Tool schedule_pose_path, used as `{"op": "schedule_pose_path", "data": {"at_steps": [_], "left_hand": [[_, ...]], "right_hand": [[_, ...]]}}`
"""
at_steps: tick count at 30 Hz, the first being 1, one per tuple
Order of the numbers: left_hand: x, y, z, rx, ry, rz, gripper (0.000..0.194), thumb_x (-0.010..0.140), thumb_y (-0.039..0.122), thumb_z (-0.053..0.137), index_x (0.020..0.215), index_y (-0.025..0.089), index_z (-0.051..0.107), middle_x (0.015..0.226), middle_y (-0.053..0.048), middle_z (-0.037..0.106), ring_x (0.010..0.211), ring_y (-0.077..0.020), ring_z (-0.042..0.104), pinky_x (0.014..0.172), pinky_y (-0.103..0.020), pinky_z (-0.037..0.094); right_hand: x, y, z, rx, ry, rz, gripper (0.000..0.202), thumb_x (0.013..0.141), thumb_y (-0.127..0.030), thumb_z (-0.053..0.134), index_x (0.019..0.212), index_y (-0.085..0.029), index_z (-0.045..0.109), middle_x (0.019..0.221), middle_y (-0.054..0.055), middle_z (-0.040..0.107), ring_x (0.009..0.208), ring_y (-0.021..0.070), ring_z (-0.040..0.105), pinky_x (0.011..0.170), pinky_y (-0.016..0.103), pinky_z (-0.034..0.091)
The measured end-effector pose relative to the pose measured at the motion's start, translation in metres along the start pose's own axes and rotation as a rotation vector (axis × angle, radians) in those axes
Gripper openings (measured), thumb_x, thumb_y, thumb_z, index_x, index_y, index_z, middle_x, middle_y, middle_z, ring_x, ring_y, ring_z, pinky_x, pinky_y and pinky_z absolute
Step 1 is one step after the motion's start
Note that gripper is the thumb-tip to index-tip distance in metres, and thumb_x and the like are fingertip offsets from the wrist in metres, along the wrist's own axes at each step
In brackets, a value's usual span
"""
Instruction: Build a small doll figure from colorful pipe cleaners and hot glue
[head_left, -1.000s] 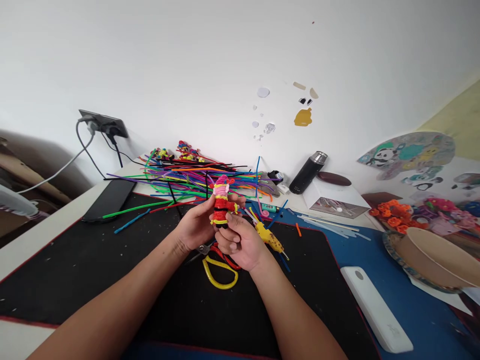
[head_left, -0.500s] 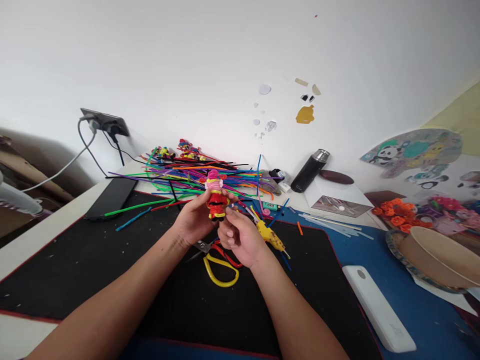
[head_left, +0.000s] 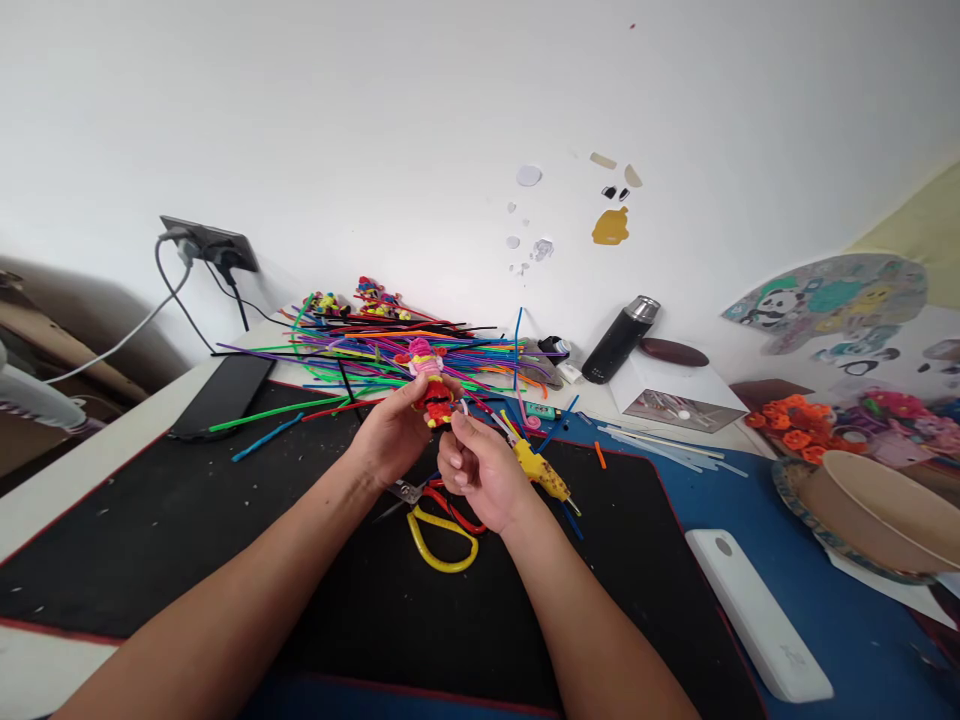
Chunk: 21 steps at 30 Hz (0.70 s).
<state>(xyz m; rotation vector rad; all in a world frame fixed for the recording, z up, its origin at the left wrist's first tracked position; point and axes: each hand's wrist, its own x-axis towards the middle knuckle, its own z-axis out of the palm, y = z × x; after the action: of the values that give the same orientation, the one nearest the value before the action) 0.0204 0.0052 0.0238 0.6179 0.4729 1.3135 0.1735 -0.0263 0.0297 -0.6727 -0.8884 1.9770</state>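
Note:
A small pipe-cleaner figure (head_left: 437,392), pink on top with a red body and yellow trim, is held up over the black mat. My left hand (head_left: 394,435) is closed around its left side, thumb in front. Close beside the figure's lower right, my right hand (head_left: 484,465) is closed in a pinch. A small white piece (head_left: 463,407) pokes out at its fingertips; most of it is hidden. Below the hands lie scissors (head_left: 442,570) with yellow and red handles. A yellow glue gun (head_left: 544,472) rests just right of my right hand.
A heap of colourful pipe cleaners (head_left: 420,350) spreads along the wall, with finished figures (head_left: 375,297) behind. At right are a black thermos (head_left: 621,340), a white box (head_left: 679,390), glue sticks (head_left: 667,450), a white oblong device (head_left: 757,615) and a bowl (head_left: 892,510). A phone (head_left: 223,397) lies left.
The figure has tilted in my left hand, its lower end swinging slightly up and right. My right hand stays nearly in place, the white piece at its fingertips showing more clearly.

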Motion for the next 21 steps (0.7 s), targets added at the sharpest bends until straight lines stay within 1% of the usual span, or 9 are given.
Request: {"op": "schedule_pose_path", "data": {"at_steps": [7, 10, 16, 21], "left_hand": [[0.0003, -0.0007, 0.0018, 0.057, 0.018, 0.028, 0.035, 0.076, 0.043, 0.097, 0.092, 0.015, 0.085, 0.097, -0.007, 0.079, 0.082, -0.0176, 0.068, 0.074, -0.027, 0.056], [0.0001, -0.0025, 0.0030, 0.060, 0.054, 0.048, 0.035, 0.076, 0.042, 0.098, 0.093, 0.015, 0.085, 0.096, -0.007, 0.080, 0.082, -0.0180, 0.069, 0.075, -0.028, 0.055], [0.0018, -0.0065, 0.0030, 0.087, 0.117, 0.077, 0.031, 0.079, 0.039, 0.096, 0.093, 0.015, 0.084, 0.093, -0.009, 0.080, 0.088, -0.0220, 0.072, 0.079, -0.031, 0.055], [0.0017, -0.0071, 0.0024, 0.139, 0.097, 0.045, 0.033, 0.081, 0.044, 0.094, 0.089, 0.014, 0.083, 0.089, -0.009, 0.079, 0.083, -0.0210, 0.071, 0.076, -0.030, 0.054]], "right_hand": [[0.0002, 0.0001, 0.0003, -0.006, 0.011, 0.006, 0.046, 0.083, -0.057, 0.089, 0.089, -0.020, 0.061, 0.061, -0.010, 0.048, 0.045, 0.0053, 0.031, 0.046, 0.024, 0.013], [0.0006, 0.0009, -0.0007, -0.005, 0.024, 0.008, 0.044, 0.083, -0.055, 0.088, 0.092, -0.020, 0.063, 0.061, -0.010, 0.048, 0.045, 0.0055, 0.032, 0.045, 0.023, 0.014], [0.0021, 0.0021, -0.0017, 0.015, 0.058, 0.003, 0.045, 0.081, -0.051, 0.090, 0.080, -0.022, 0.055, 0.059, -0.009, 0.048, 0.044, 0.0057, 0.032, 0.044, 0.023, 0.013], [0.0021, 0.0009, 0.0006, 0.011, 0.081, 0.001, 0.050, 0.077, -0.050, 0.093, 0.074, -0.022, 0.052, 0.055, -0.010, 0.046, 0.044, 0.0054, 0.031, 0.043, 0.023, 0.012]]}}
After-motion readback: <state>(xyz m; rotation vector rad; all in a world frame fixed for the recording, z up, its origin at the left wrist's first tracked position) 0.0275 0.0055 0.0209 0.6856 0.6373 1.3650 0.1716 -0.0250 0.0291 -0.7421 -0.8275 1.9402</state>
